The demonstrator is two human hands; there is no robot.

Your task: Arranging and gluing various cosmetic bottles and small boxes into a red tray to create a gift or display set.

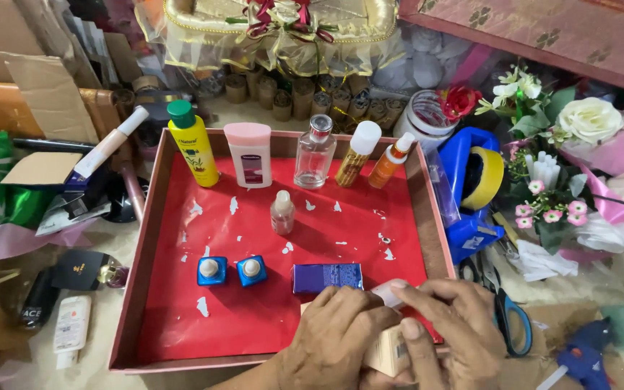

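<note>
A small beige box (pixel 388 352) is clasped in the grip of both the left hand (pixel 334 336) and the right hand (pixel 453 328), at six o'clock over the red tray (pixel 254 318). A blue box (pixel 327 277) lies just beside, at eleven o'clock.

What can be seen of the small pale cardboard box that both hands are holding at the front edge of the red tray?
The small pale cardboard box is mostly hidden: only a beige side panel with a bit of dark print shows between the left hand and the right hand. Both hands wrap it, fingers over its top. It sits over the front rim of the shallow red-lined tray, just in front of the dark blue rectangular box. Whether it is open cannot be told.
</note>
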